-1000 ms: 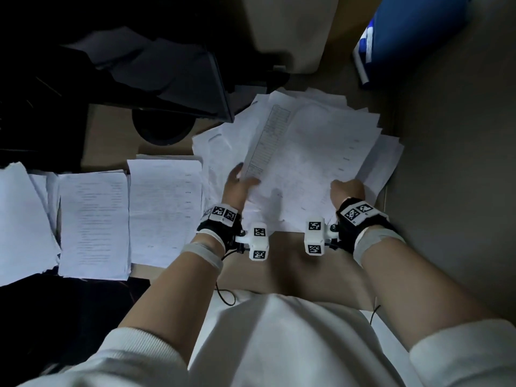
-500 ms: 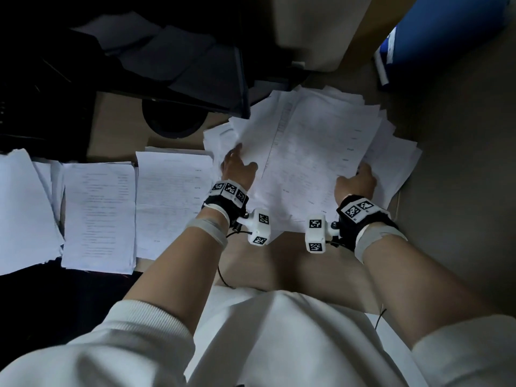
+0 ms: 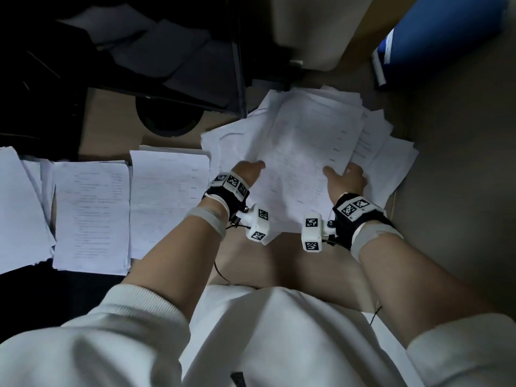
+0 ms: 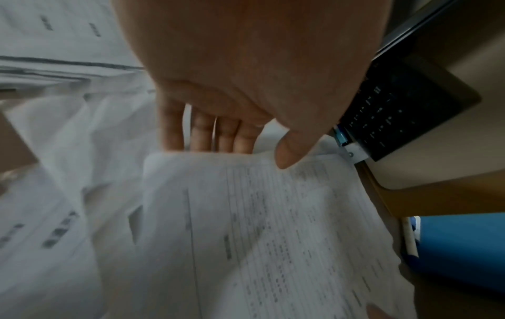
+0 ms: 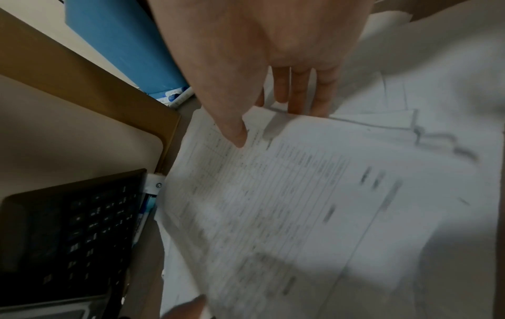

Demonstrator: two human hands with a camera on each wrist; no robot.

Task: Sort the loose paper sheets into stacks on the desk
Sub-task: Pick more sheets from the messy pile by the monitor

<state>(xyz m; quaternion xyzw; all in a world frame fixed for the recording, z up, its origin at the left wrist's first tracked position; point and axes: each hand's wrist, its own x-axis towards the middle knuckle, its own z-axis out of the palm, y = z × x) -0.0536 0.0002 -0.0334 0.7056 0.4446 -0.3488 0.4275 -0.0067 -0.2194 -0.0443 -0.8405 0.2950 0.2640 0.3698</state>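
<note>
A loose pile of white printed sheets lies fanned out on the wooden desk, right of centre. Both hands hold the top printed sheet by its near corners. My left hand pinches its left edge, with the thumb on top and the fingers underneath. My right hand pinches the right edge the same way, thumb above and fingers below. Three sorted stacks sit side by side to the left: one, another and a third.
A dark keyboard on a raised shelf and a black round base stand behind the stacks. A blue folder leans at the far right. A grey partition borders the desk's right side. My white sleeves fill the foreground.
Both hands have moved forward along the top sheet's sides. The right thumb has come onto the sheet. The sheet with the printed table at the pile's left is now covered.
</note>
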